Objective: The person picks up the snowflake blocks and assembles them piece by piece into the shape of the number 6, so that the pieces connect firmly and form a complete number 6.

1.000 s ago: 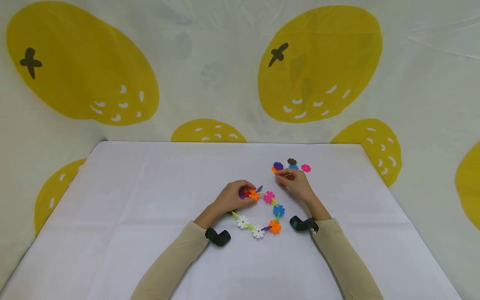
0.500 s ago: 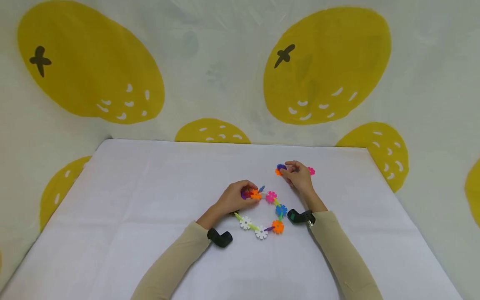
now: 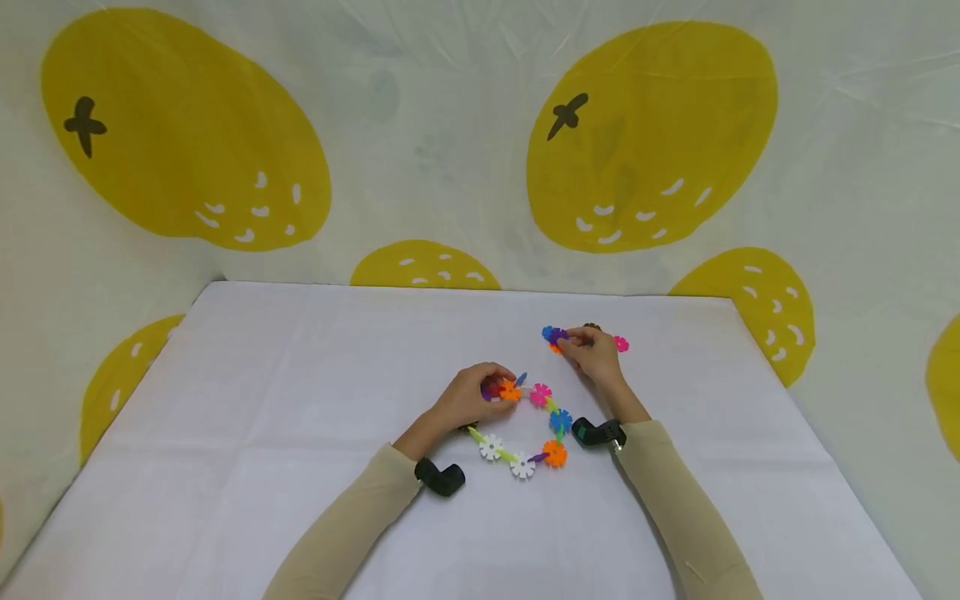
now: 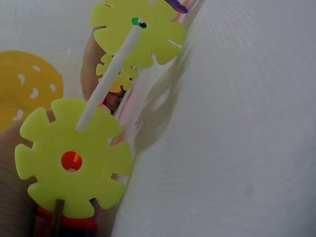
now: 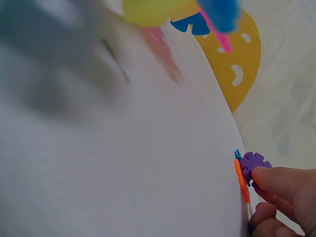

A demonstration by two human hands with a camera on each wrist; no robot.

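Observation:
A ring-like chain of notched plastic flower discs, in several colours, lies on the white table. Its far left part is in my left hand (image 3: 468,398), whose thumb and fingers grip around a red disc (image 3: 491,390) beside an orange disc (image 3: 510,392). Close up in the left wrist view are yellow-green discs (image 4: 49,148) joined by an edge-on white one (image 4: 109,74). Farther back, my right hand (image 3: 598,354) pinches a purple disc (image 5: 253,164) between thumb and finger. Right by it are a blue disc (image 3: 548,332) and an orange disc (image 5: 241,180).
A pink disc (image 3: 622,343) and a brown disc (image 3: 592,326) lie near the right hand, partly behind it. White discs (image 3: 522,465) form the chain's near side. A patterned cloth wall (image 3: 435,183) stands behind the table's back edge.
My right hand reached over the loose discs, then came slightly back left and took hold of the purple disc. A blue disc now shows left of it. My left hand keeps its grip.

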